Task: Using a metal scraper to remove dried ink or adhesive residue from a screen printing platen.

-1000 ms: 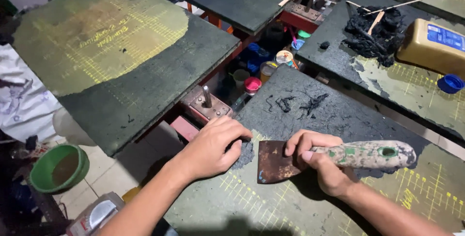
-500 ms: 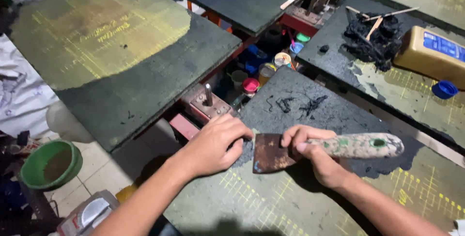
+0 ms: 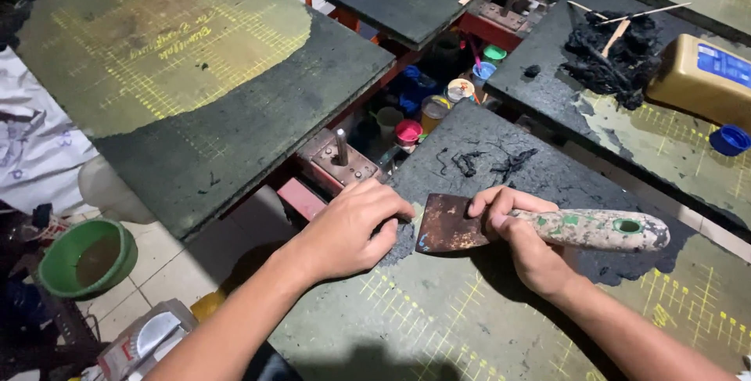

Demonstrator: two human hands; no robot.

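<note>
**me:** Since the last frame I've nudged the scraper (image 3: 540, 228) a touch left, so its rusty blade now sits right beside my left hand (image 3: 348, 228).

**other:** why's that hand flat?

**me:** Its fingers are pressed together on the near-left edge of the board (image 3: 469, 318), pinning the dark peeling layer (image 3: 403, 240) so the blade can get under it. My right hand (image 3: 520, 240) has its fingers curled tight round the paint-spattered handle, blade low and nearly flat.

**other:** and the far clutter?

**me:** Paint pots (image 3: 426, 115), black scrapings pile (image 3: 614, 52), yellow jug (image 3: 700, 76).
</note>
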